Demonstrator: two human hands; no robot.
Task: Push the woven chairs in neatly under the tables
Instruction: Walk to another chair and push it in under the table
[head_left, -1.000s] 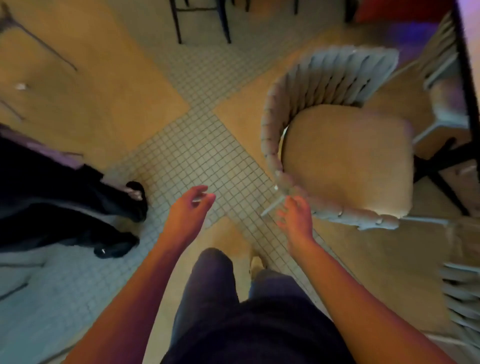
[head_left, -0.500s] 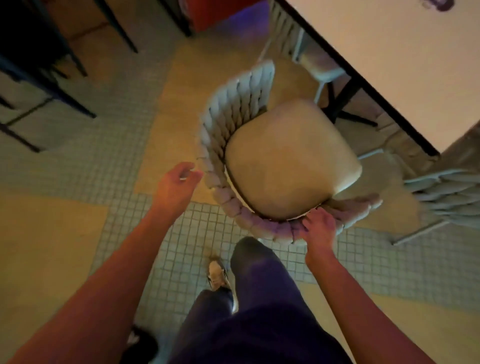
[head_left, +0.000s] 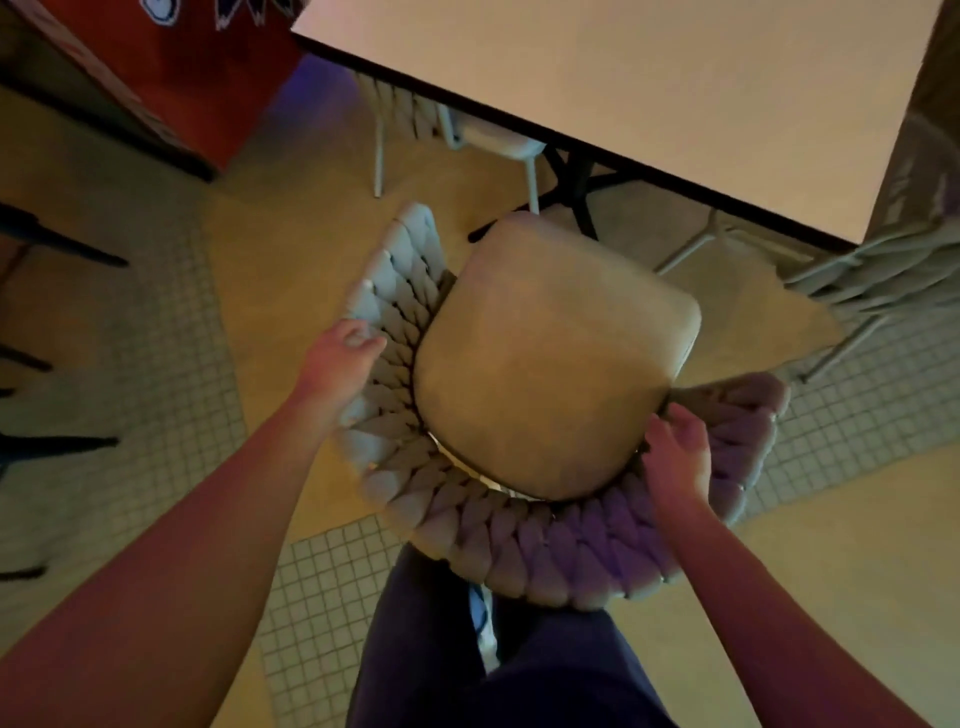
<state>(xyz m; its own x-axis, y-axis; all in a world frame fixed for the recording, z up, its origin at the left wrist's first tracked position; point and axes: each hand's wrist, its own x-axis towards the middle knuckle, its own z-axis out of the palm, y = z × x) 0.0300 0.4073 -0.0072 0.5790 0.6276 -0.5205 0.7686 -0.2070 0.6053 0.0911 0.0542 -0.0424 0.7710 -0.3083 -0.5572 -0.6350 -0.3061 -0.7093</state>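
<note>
A woven chair (head_left: 540, 364) with a curved braided back and a tan seat cushion stands right in front of me, its seat front pointing at the pale table (head_left: 649, 93). The front edge of the seat sits just short of the table's dark edge. My left hand (head_left: 340, 364) wraps the left side of the woven backrest. My right hand (head_left: 675, 457) grips the right side of the backrest, fingers over its inner rim. My legs stand directly behind the chair.
Another woven chair (head_left: 467, 130) is tucked under the table's far side. A third woven chair (head_left: 883, 270) stands at the right by the table corner. A red cabinet (head_left: 171, 67) sits upper left, dark furniture legs (head_left: 57, 249) at the left edge.
My left hand has come from open air onto the left of the backrest. My right hand has slid further right along it. The chair and I are closer to the table.
</note>
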